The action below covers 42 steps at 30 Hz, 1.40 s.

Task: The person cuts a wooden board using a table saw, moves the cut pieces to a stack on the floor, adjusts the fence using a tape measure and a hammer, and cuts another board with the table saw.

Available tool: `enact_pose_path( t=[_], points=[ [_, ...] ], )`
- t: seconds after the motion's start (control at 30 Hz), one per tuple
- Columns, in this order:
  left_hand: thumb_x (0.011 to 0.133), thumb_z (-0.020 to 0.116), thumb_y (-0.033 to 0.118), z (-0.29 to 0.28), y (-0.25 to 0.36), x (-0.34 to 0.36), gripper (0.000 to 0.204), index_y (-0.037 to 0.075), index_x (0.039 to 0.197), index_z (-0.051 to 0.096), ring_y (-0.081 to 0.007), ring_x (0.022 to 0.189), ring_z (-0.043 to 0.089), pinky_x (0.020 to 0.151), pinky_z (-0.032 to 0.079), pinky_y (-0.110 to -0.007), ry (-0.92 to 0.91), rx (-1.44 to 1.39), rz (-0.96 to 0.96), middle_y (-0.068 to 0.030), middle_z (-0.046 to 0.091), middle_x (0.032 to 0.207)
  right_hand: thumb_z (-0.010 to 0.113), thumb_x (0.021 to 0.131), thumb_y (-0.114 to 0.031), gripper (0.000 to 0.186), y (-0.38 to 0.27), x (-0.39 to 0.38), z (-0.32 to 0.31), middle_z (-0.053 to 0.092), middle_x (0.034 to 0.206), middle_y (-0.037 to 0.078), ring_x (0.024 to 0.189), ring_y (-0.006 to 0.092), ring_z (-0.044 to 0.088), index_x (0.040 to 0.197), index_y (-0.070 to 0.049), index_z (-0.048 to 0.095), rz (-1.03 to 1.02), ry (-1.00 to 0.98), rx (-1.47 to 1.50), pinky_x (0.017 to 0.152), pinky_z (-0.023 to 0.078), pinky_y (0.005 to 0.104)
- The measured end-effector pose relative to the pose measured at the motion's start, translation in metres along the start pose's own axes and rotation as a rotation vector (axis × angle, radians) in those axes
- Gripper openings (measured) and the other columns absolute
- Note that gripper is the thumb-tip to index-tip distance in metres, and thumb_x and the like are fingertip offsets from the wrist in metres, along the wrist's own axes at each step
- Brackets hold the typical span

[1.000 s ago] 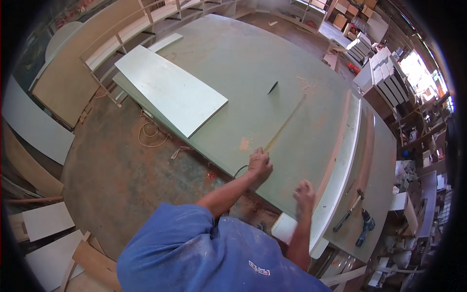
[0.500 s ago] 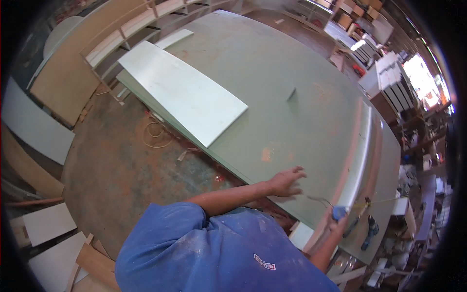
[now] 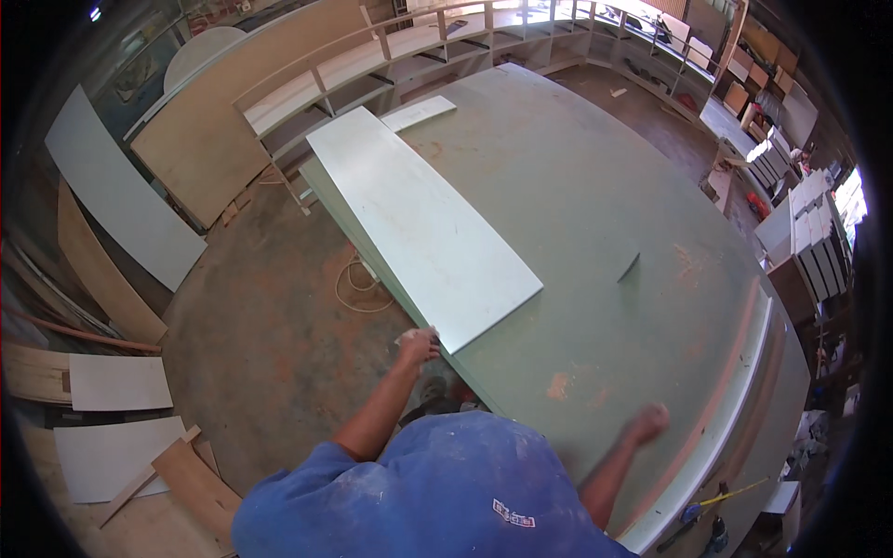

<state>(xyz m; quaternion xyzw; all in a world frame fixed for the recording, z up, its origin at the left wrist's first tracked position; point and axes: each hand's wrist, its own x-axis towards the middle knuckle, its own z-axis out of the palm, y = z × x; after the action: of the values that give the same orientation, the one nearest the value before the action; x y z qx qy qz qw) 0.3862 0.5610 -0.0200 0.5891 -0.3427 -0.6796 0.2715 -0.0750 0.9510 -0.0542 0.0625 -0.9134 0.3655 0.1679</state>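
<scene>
My left hand (image 3: 419, 346) is at the near end of a long white board (image 3: 423, 223), by its left edge. Its fingers look curled; whether they grip the board or something small cannot be made out. The board lies on a large green-topped table (image 3: 595, 223), close to the table's left edge. My right hand (image 3: 646, 424) is over the table top, apart from the board, its fingers smeared by motion. Right of that hand, beyond a long white strip (image 3: 712, 428), a blue tape measure (image 3: 690, 512) lies with its yellow blade out.
A small upright dark piece (image 3: 630, 269) stands on the table, and sawdust (image 3: 558, 385) lies nearby. A shorter white board (image 3: 419, 113) is at the far left. A looped cord (image 3: 361, 288) lies on the floor. Panels (image 3: 121, 381) lean at left; dark tools (image 3: 716, 535) lie at lower right.
My right hand has let go of the tape measure and moved left over the table. My left hand has gone left to the white board's near end. The view has shifted left.
</scene>
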Motion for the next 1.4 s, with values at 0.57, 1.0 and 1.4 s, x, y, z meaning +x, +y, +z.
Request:
enact_pose_path(
  t=[0.57, 1.0, 1.4],
  points=[
    [0.086, 0.069, 0.050, -0.013, 0.090, -0.001, 0.092, -0.013, 0.142, 0.033, -0.0346, 0.090, 0.066, 0.085, 0.058, -0.041, -0.266, 0.019, -0.526, -0.0342, 0.043, 0.127, 0.067, 0.089, -0.048, 0.061, -0.411, -0.117, 0.189, 0.064, 0.122, 0.026, 0.114, 0.0382, 0.061, 0.121, 0.003, 0.065, -0.410, -0.951, -0.217, 0.100, 0.047, 0.0449],
    [0.096, 0.053, 0.061, 0.082, 0.096, -0.030, 0.075, -0.010, 0.114, 0.064, -0.0297, 0.103, 0.066, 0.098, 0.052, -0.037, -1.099, 0.403, -0.634, -0.0235, 0.067, 0.113, 0.074, 0.087, -0.011, 0.061, -0.340, -0.094, 0.045, 0.062, 0.122, 0.019, 0.105, 0.0267, 0.064, 0.137, 0.006, 0.045, 0.479, -0.849, 0.917, 0.091, 0.053, 0.0397],
    [0.093, 0.058, 0.062, 0.034, 0.025, 0.060, 0.079, -0.010, 0.126, 0.050, -0.0338, 0.107, 0.064, 0.094, 0.057, -0.043, -0.988, -0.224, -0.735, -0.0245, 0.060, 0.123, 0.078, 0.085, -0.030, 0.048, -0.123, -0.048, -0.114, 0.070, 0.105, 0.013, 0.094, 0.0166, 0.061, 0.114, 0.006, 0.067, 0.503, -0.391, 0.498, 0.087, 0.049, 0.0327]
  ],
)
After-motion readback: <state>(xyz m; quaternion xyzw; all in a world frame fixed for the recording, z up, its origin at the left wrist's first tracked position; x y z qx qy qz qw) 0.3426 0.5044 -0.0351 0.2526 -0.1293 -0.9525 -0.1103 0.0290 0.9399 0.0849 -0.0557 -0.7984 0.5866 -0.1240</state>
